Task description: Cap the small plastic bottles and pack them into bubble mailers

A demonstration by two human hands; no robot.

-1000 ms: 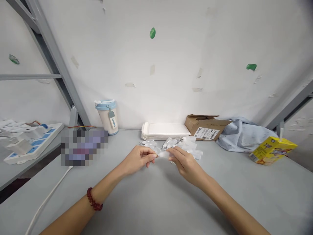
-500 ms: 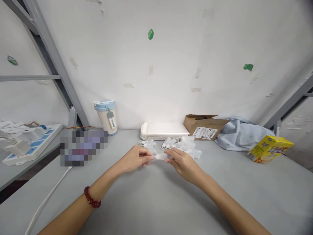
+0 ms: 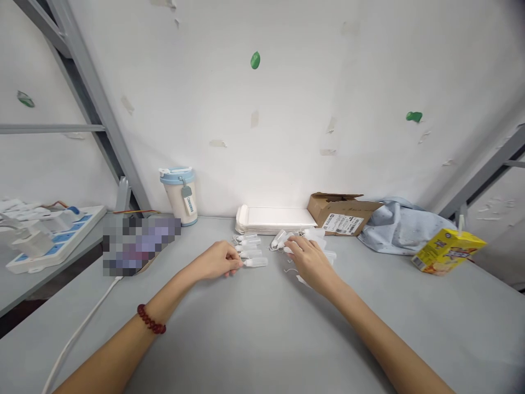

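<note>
My left hand [image 3: 221, 259] is closed, thumb and fingertips pinched at the narrow left end of a small translucent plastic bottle [image 3: 256, 262] lying on the table. Just behind it, more such bottles [image 3: 250, 239] lie roughly parallel in a row, with white cords at their left ends. My right hand [image 3: 310, 261] is open over a loose pile of similar bottles [image 3: 315, 233], its fingertips down among them. The hand hides part of this pile. A white cord [image 3: 290, 270] and a white tip show under its palm.
Behind the bottles lies a stack of flat white boxes [image 3: 279, 217], beside an open cardboard box [image 3: 342, 213]. Further right are a pale blue cloth [image 3: 404, 227] and a yellow drink carton [image 3: 447, 251]. Left are a lidded cup [image 3: 180, 200], a blurred-out object [image 3: 141, 246], a white cable [image 3: 82, 328] and a power strip [image 3: 57, 241].
The bottle that both hands held in the air now rests on the table at the front of the row. My right hand has let go of it and moved right to the pile.
</note>
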